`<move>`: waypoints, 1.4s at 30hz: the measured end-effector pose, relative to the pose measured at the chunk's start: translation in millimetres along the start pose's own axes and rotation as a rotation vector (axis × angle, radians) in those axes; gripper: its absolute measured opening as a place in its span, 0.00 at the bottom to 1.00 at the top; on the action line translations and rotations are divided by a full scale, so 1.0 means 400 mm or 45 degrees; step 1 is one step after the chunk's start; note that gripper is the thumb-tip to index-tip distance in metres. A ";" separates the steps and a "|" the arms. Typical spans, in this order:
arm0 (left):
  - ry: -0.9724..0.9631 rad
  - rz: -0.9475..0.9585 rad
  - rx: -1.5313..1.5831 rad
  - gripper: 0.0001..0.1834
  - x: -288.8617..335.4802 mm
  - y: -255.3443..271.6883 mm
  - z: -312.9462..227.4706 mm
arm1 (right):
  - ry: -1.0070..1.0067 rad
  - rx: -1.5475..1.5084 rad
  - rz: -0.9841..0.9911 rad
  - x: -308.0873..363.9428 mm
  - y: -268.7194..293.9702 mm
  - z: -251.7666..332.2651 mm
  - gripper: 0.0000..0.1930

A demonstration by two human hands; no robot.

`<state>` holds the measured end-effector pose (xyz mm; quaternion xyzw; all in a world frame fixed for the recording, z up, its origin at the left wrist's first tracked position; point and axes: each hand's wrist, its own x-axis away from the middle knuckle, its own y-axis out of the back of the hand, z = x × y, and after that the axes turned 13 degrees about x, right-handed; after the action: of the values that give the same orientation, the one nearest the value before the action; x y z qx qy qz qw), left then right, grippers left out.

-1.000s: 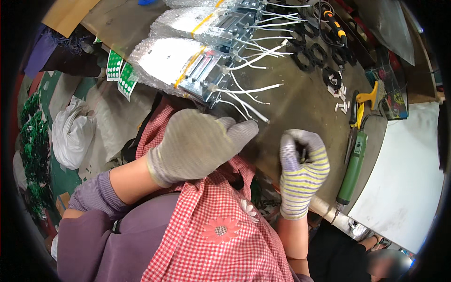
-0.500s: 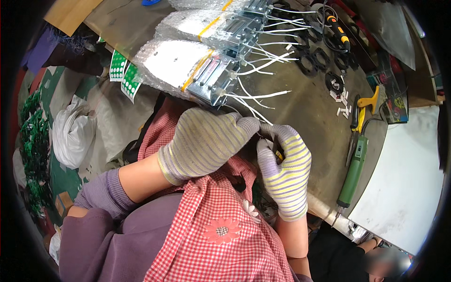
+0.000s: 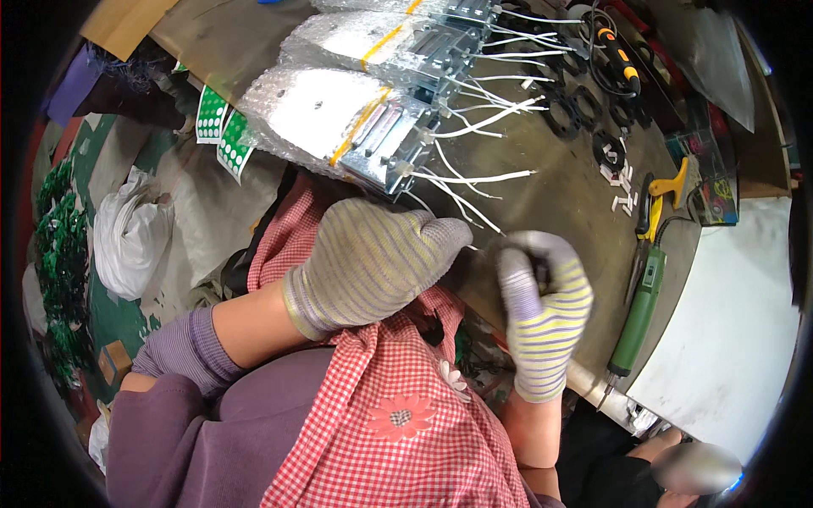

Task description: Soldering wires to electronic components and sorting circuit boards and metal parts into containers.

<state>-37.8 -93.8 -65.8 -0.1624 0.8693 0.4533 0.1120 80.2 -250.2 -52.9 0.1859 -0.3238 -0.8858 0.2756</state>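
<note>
My left hand (image 3: 373, 262), in a striped grey knit glove, is closed beside the table edge. From its pinched fingertips pokes the short pale tip of a white wire (image 3: 472, 247). To its right my right hand (image 3: 549, 313), in a matching glove, has its fingers curled toward the thumb. Its fingertips are blurred, and what they hold, if anything, is hidden. Just beyond both hands lies the nearest metal unit (image 3: 385, 148), partly wrapped in bubble wrap (image 3: 292, 118) with a yellow band (image 3: 360, 127). Several white wires (image 3: 478, 179) spread from its right end.
More wrapped units (image 3: 398, 46) lie behind it. On the right are black rings (image 3: 559, 114), small white pieces (image 3: 625, 182), a green power screwdriver (image 3: 641, 313), a yellow-handled tool (image 3: 669, 184) and an orange-black tool (image 3: 616, 55). Another person (image 3: 669, 453) is at lower right.
My right hand has moved right, away from my left fingertips, and a gap now separates them. The left hand has hardly moved. A small yellow-black thing at my right fingers no longer shows.
</note>
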 end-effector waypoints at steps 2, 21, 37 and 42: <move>0.016 -0.008 -0.005 0.15 -0.001 -0.001 -0.003 | 0.106 -0.013 0.106 0.003 -0.022 0.016 0.07; 0.073 0.243 0.121 0.17 -0.010 0.005 0.024 | 0.951 0.709 0.091 -0.040 -0.012 -0.020 0.13; 0.134 0.014 0.554 0.10 -0.011 -0.017 0.034 | 0.091 0.233 -0.393 0.010 -0.044 -0.009 0.07; 0.133 -0.066 0.643 0.08 -0.012 -0.023 0.036 | -0.479 -0.728 0.140 0.071 0.032 0.037 0.21</move>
<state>-29.3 -85.8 -79.3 -0.1749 0.9550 0.2099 0.1154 55.4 -268.7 -37.7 -0.0832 -0.1172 -0.9433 0.2993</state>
